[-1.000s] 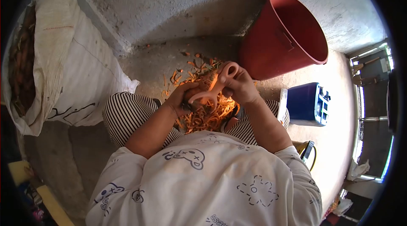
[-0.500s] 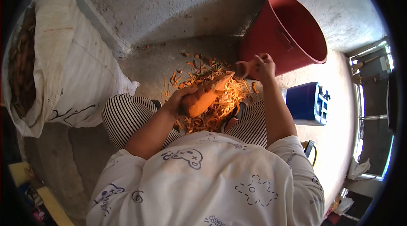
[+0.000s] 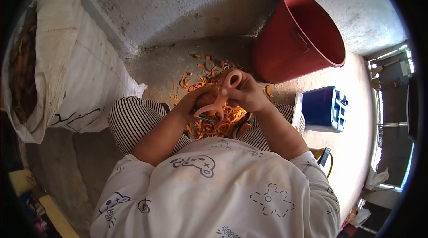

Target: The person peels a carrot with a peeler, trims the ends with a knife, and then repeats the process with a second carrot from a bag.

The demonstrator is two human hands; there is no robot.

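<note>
Head view: left hand (image 3: pixel 191 104) clamps carrot (image 3: pixel 206 100); right hand (image 3: pixel 248 95) clamps peeler (image 3: pixel 221 97) against it.

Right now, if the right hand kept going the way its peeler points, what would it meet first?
Most likely the carrot gripped in the left hand; the peeler in the right hand looks pressed against it, though depth is unclear.

Pink peeler (image 3: pixel 220 97) tilted; carrot (image 3: pixel 204 101) beneath, mostly hidden

Peeler (image 3: pixel 221 99): one was held
Carrot (image 3: pixel 206 99): one was held
Red bucket (image 3: pixel 303 41): one stood
White sack (image 3: pixel 76 73): one stood
Blue crate (image 3: pixel 322 108): one stood
Peel heap (image 3: pixel 223 123): one lay
</note>
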